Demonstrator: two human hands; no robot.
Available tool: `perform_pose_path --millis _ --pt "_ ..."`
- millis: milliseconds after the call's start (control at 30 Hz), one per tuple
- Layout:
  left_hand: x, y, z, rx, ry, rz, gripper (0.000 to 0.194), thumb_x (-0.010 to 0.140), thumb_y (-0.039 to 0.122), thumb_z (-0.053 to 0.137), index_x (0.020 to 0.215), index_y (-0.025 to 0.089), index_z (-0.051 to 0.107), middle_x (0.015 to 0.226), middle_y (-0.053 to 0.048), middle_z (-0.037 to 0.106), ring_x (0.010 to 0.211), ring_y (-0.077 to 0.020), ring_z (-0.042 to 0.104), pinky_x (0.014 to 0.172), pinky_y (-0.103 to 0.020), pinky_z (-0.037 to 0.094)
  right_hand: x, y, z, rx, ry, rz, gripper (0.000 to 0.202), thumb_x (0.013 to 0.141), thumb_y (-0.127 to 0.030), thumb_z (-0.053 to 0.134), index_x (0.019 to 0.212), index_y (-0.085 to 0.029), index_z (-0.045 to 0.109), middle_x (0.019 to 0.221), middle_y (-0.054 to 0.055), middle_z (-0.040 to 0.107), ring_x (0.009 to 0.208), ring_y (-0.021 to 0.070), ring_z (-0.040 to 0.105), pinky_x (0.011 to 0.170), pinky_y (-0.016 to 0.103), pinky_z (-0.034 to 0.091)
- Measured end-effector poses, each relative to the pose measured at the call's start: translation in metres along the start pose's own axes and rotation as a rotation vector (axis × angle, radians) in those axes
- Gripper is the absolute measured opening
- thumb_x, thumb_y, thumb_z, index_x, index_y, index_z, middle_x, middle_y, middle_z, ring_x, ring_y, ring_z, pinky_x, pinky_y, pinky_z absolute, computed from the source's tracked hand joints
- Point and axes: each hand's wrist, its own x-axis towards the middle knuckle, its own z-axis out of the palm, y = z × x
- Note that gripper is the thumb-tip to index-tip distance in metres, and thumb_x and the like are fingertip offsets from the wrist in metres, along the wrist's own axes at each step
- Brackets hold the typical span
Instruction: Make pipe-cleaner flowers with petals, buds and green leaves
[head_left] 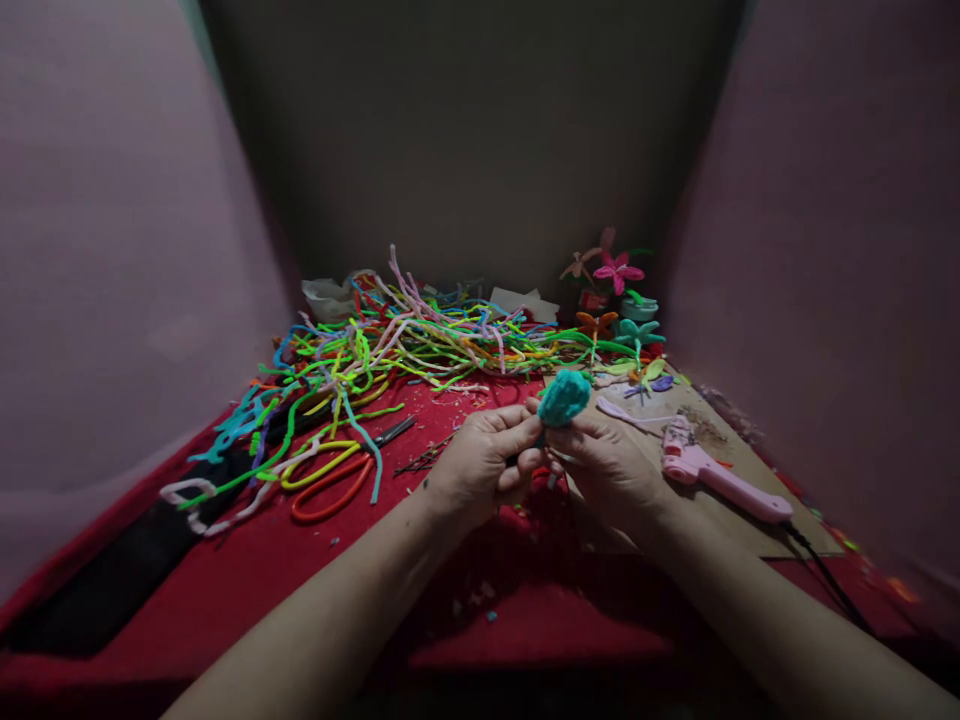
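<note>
Both hands meet over the middle of the table around a fuzzy teal pipe-cleaner piece (564, 397), a rounded bundle pointing up and away. My left hand (487, 448) is closed, its thumb and fingers pinching the lower end of the piece. From the other side my right hand (606, 462) grips the base of the same piece, with its thumb just under the teal bundle. The fingers hide the lower part of the piece. A pink glue gun (724, 482) lies right of my right hand on a board (780, 538). Scissors (391, 431) with yellow and red handles rest at the left.
A tangled heap of coloured pipe cleaners (450, 345) spreads across the back and left. Pipe-cleaner flowers, including a pink one (619, 271) and a teal one (637, 336), stand at the back right. A black strip (112, 580) lies on the red cloth (247, 610). Pale walls flank both sides.
</note>
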Motion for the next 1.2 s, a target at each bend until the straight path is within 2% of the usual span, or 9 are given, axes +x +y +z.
perform_pose_path --millis 100,200,333,467,733,800,900,1000,1200 --pt "0.0 0.001 -0.005 -0.047 -0.14 -0.088 0.017 0.08 0.031 0.056 0.086 0.016 0.052 0.044 0.01 0.039 0.028 0.0001 0.014 0.028 -0.012 0.016 -0.001 -0.002 -0.002 0.046 -0.033 0.033 0.024 0.064 -0.028 0.074 0.088 -0.023 0.072 0.072 0.0 0.067 0.062 0.0125 0.054 0.067 0.03 0.042" --pt "-0.001 0.004 -0.003 -0.036 -0.161 -0.14 0.018 0.079 0.03 0.057 0.086 0.015 0.053 0.045 0.01 0.04 0.028 0.0001 0.014 0.027 -0.013 0.018 -0.002 -0.003 0.0 0.074 0.031 0.022 0.023 0.062 -0.026 0.075 0.085 -0.022 0.072 0.071 0.0 0.067 0.063 0.0125 0.054 0.065 0.028 0.042" --pt "-0.002 0.004 0.006 0.023 -0.026 -0.091 0.019 0.077 0.03 0.059 0.084 0.014 0.052 0.05 0.007 0.046 0.029 0.0008 0.023 0.03 -0.012 0.019 -0.002 -0.004 0.006 0.091 0.102 0.024 0.02 0.062 -0.024 0.073 0.081 -0.02 0.071 0.066 0.0 0.065 0.056 0.0115 0.054 0.057 0.026 0.043" --pt "-0.002 0.0 0.012 0.057 0.008 -0.039 0.023 0.077 0.034 0.059 0.087 0.016 0.051 0.057 0.006 0.049 0.032 0.0011 0.027 0.031 -0.012 0.021 -0.002 -0.005 0.012 0.092 0.153 -0.016 0.017 0.062 -0.022 0.07 0.079 -0.021 0.07 0.064 -0.001 0.064 0.053 0.0108 0.053 0.053 0.024 0.042" --pt "-0.004 -0.002 0.014 0.478 0.105 0.1 0.025 0.076 0.037 0.058 0.086 0.016 0.048 0.066 0.001 0.057 0.043 -0.008 0.051 0.041 -0.021 0.041 -0.001 -0.001 0.012 0.184 0.07 0.012 0.008 0.07 -0.025 0.061 0.075 -0.02 0.065 0.055 -0.002 0.056 0.044 0.0123 0.048 0.046 0.027 0.04" --pt "-0.005 -0.002 0.013 0.618 0.185 0.185 0.026 0.077 0.04 0.056 0.083 0.016 0.05 0.067 0.0 0.058 0.05 -0.0092 0.053 0.047 -0.022 0.043 -0.001 0.001 0.009 0.213 0.115 0.006 0.008 0.068 -0.022 0.062 0.076 -0.02 0.065 0.061 -0.002 0.059 0.049 0.0118 0.05 0.05 0.026 0.041" --pt "-0.004 -0.002 0.01 0.808 0.374 0.411 0.02 0.076 0.036 0.058 0.079 0.016 0.053 0.066 0.002 0.055 0.059 -0.0089 0.052 0.058 -0.02 0.042 -0.001 0.003 0.005 0.229 0.228 0.017 0.012 0.064 -0.017 0.067 0.076 -0.019 0.066 0.068 -0.003 0.062 0.056 0.0093 0.05 0.054 0.023 0.04" --pt "-0.002 -0.002 0.009 0.818 0.436 0.539 0.012 0.078 0.028 0.057 0.08 0.017 0.054 0.07 0.002 0.055 0.064 -0.0091 0.051 0.062 -0.02 0.042 -0.002 0.003 0.005 0.207 0.269 0.066 0.015 0.064 -0.02 0.069 0.078 -0.019 0.067 0.068 -0.003 0.063 0.052 0.0083 0.048 0.052 0.023 0.038" --pt "0.0 -0.003 0.008 0.876 0.459 0.5 0.011 0.076 0.028 0.057 0.076 0.017 0.06 0.076 -0.002 0.061 0.069 -0.0125 0.054 0.063 -0.022 0.042 -0.004 0.004 0.01 0.144 0.249 0.079 0.019 0.062 -0.022 0.072 0.081 -0.018 0.07 0.069 0.0 0.065 0.05 0.008 0.047 0.047 0.021 0.036"
